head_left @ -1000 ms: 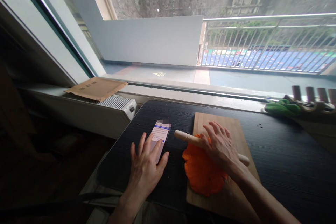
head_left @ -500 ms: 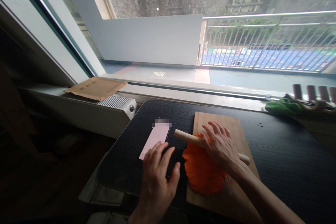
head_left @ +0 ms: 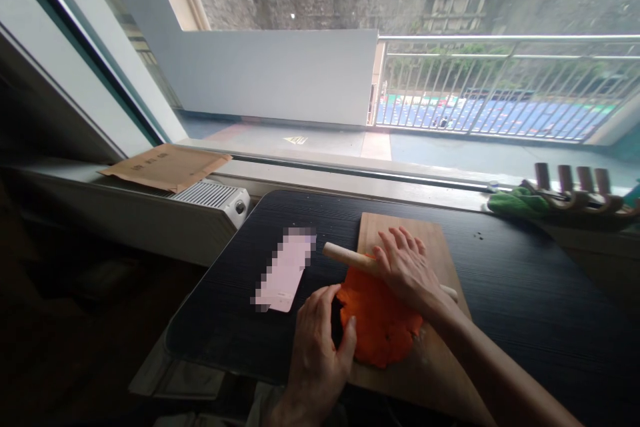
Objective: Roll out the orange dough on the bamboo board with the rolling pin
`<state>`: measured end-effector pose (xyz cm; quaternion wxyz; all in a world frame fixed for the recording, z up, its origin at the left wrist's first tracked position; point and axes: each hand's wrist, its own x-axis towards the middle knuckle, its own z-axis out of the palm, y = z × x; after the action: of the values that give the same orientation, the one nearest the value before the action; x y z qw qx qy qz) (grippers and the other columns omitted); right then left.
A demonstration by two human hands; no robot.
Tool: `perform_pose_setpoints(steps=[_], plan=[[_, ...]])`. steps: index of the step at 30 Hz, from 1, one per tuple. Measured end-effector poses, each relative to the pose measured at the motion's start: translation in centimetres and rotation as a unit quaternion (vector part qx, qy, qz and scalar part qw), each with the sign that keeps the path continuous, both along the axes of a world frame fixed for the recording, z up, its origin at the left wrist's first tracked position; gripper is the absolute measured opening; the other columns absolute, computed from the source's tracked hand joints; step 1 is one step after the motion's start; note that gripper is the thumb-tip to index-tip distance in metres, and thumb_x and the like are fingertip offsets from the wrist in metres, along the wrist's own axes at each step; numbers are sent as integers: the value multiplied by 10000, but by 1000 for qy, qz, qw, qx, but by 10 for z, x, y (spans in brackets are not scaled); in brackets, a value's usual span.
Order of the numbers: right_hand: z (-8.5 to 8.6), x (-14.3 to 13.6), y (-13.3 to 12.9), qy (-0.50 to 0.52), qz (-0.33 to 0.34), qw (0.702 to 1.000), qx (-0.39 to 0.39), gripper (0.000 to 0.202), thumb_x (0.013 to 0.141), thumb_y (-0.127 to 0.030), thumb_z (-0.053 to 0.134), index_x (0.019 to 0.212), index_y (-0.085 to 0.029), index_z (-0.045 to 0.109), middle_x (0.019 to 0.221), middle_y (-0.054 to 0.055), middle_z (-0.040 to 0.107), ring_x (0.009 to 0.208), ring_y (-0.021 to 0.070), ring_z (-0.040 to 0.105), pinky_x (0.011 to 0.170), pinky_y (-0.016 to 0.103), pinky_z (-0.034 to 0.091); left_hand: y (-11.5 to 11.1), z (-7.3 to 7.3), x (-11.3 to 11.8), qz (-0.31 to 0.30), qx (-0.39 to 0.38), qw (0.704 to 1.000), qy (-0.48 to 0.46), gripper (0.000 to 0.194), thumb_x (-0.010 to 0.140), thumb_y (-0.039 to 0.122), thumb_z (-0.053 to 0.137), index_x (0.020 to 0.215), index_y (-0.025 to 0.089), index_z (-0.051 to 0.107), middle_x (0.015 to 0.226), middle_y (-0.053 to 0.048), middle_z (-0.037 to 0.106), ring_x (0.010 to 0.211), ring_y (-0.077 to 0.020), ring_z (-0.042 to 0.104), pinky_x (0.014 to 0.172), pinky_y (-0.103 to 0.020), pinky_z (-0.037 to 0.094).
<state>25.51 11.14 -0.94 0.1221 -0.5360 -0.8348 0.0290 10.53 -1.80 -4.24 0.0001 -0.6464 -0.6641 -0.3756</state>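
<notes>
A flattened sheet of orange dough [head_left: 383, 320] with a ragged edge lies on a wooden board [head_left: 440, 243]. Across its far part rests a pale wooden rolling pin [head_left: 347, 257], slanting down to the right. My right hand [head_left: 407, 270] lies palm down over the middle of the pin, fingers stretched forward and spread; it hides that stretch of the pin. At the dough's left edge is my left hand [head_left: 323, 340], fingers curved and thumb apart, with nothing held. Whether its fingertips touch the dough I cannot tell.
A pink phone-shaped object [head_left: 287, 270], partly pixelated, lies left of the board on the black table [head_left: 225, 307]. A brown envelope [head_left: 167, 167] rests on the radiator [head_left: 215, 197]. By the window sill are a green cloth [head_left: 517, 201] and a rack-like item with upright brown pieces [head_left: 565, 180].
My left hand has moved right, from beside the pink object to the dough's left edge. My right hand stays on the rolling pin. The whole view has shifted slightly.
</notes>
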Motion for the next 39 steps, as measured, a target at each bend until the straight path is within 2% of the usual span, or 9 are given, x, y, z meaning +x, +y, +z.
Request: perform_pose_setpoints(steps=[3, 9, 14, 19, 24, 29, 35, 39], plan=[[-1, 0, -4, 4, 28, 999, 19, 446, 964, -394, 273, 1303, -215, 501, 1412, 88, 466, 1375, 284, 277, 1096, 503, 219, 1, -2, 1, -3, 4, 1000, 1, 427, 857, 199, 523, 1270, 163, 421, 1162, -125, 596, 1100, -244, 575, 920, -425, 509], [4, -2, 3, -1, -43, 999, -31, 495, 956, -426, 269, 1329, -176, 479, 1431, 126, 435, 1368, 298, 297, 1091, 512, 230, 1, -6, 1, -1, 21, 1000, -5, 430, 852, 192, 530, 1266, 168, 421, 1152, -118, 594, 1093, -243, 572, 917, -435, 511], [2, -1, -8, -4, 7, 1000, 5, 455, 959, -415, 278, 1316, -237, 497, 1434, 69, 444, 1394, 278, 236, 1112, 501, 180, -1, -5, 0, -2, 16, 1000, -25, 406, 862, 203, 526, 1256, 177, 432, 1161, -118, 590, 1096, -242, 572, 910, -428, 521], [3, -2, 7, -6, -51, 998, -37, 498, 954, -426, 269, 1330, -177, 480, 1436, 134, 423, 1370, 297, 288, 1086, 514, 221, -1, -5, -1, -5, 11, 999, -37, 410, 861, 204, 532, 1257, 181, 429, 1161, -118, 586, 1095, -241, 571, 913, -434, 522], [2, 0, -6, -3, 5, 1000, 12, 458, 960, -422, 270, 1307, -238, 506, 1415, 73, 464, 1386, 278, 251, 1113, 492, 171, -1, -6, -1, -5, 17, 999, -43, 407, 866, 209, 531, 1260, 181, 431, 1164, -119, 587, 1096, -240, 573, 910, -425, 526], [3, 0, 4, -7, -44, 999, -14, 482, 956, -417, 274, 1315, -182, 495, 1426, 127, 438, 1369, 295, 291, 1087, 509, 225, -1, -6, -1, -6, 23, 999, -31, 396, 858, 202, 533, 1243, 174, 441, 1143, -122, 596, 1081, -246, 583, 902, -435, 530], [-1, 1, -16, 4, 26, 999, 17, 449, 959, -428, 275, 1298, -262, 519, 1425, 58, 457, 1387, 273, 254, 1113, 494, 186, -1, -6, -1, -10, 17, 999, -28, 395, 866, 213, 524, 1250, 176, 439, 1152, -121, 595, 1092, -246, 577, 906, -435, 527], [4, 0, -4, -3, -36, 999, -20, 472, 952, -437, 294, 1296, -207, 520, 1411, 112, 462, 1372, 301, 282, 1096, 520, 209, -1, -6, -1, -9, 19, 1000, -23, 397, 860, 217, 530, 1246, 176, 444, 1147, -120, 597, 1088, -249, 579, 908, -441, 524]])
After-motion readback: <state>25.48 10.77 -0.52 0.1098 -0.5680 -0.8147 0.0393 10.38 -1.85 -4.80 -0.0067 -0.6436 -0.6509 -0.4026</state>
